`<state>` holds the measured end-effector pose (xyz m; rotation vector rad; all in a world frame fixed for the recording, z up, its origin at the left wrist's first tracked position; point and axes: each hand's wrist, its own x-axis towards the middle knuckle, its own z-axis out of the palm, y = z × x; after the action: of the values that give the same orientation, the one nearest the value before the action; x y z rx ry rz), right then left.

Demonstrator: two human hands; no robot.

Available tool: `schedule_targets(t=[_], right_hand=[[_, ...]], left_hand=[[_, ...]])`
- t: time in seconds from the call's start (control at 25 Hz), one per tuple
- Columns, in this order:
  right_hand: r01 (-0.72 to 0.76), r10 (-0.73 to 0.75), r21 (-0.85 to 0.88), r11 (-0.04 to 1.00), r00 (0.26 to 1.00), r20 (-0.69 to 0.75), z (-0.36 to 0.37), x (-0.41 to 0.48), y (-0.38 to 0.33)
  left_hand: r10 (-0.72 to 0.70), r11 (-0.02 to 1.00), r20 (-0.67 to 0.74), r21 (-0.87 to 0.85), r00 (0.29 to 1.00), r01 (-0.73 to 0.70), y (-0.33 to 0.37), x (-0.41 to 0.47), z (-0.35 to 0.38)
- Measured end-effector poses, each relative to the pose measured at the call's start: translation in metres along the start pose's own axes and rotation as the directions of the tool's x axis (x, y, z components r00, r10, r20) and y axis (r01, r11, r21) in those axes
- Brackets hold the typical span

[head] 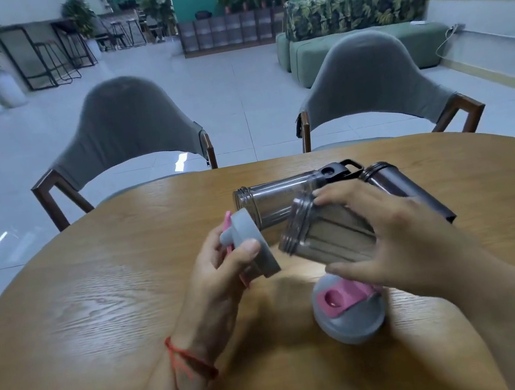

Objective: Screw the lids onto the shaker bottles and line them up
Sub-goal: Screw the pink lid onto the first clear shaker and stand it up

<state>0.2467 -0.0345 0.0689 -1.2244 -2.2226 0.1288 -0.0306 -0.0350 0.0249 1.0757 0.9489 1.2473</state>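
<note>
Your left hand point(223, 267) gripped a grey lid point(252, 243) with a pink flip cap, thumb pressed on its rim, held above the table point(81, 307). Your right hand point(401, 239) was clamped around a clear shaker bottle point(323, 235) — tilted, its threaded mouth aimed at that lid, the two close but apart. A second grey-and-pink lid point(346, 315) lay on the table under your right hand. Behind lay two more bottles on their sides — a clear one point(270, 199) with a black lid point(336, 170) by it, and a dark one point(407, 188).
</note>
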Motion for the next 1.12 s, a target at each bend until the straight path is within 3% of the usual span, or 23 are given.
schedule_targets(t=[0.12, 0.28, 0.48, 0.68, 0.84, 0.96, 1.04, 1.12], right_hand=[[0.155, -0.155, 0.007, 0.988, 0.984, 0.086, 0.004, 0.003, -0.003], [0.283, -0.279, -0.059, 0.957, 0.957, 0.076, -0.002, 0.009, -0.005], [0.374, -0.370, -0.095, 0.922, 0.927, 0.063, 0.000, 0.013, -0.011], [0.414, -0.409, -0.113, 0.903, 0.910, 0.065, 0.008, 0.013, -0.008], [0.450, -0.446, -0.157, 0.879, 0.893, 0.064, 0.016, 0.016, -0.009], [0.328, -0.334, -0.164, 0.930, 0.943, -0.009, 0.009, 0.016, 0.001], [0.192, -0.189, 0.044, 0.980, 0.980, -0.063, 0.003, 0.013, 0.009], [0.038, -0.023, 0.327, 0.944, 0.999, -0.049, 0.004, 0.009, 0.013]], left_hand=[[0.027, 0.989, 0.115, 0.142, 0.993, -0.043, -0.001, 0.007, -0.008], [0.031, 0.970, 0.160, 0.232, 0.987, -0.068, -0.004, 0.008, -0.007], [0.040, 0.967, 0.144, 0.244, 0.989, -0.075, 0.002, 0.008, -0.004], [-0.042, 0.989, 0.135, 0.148, 0.990, 0.022, 0.003, 0.010, -0.006], [0.013, 0.982, 0.090, 0.186, 0.996, -0.030, 0.007, 0.010, -0.009], [0.047, 0.986, 0.035, 0.156, 0.998, -0.052, 0.008, 0.012, -0.017], [0.045, 0.992, 0.037, 0.120, 0.998, -0.049, 0.010, 0.015, -0.023], [0.046, 0.994, 0.054, 0.097, 0.997, -0.051, 0.012, 0.014, -0.025]])
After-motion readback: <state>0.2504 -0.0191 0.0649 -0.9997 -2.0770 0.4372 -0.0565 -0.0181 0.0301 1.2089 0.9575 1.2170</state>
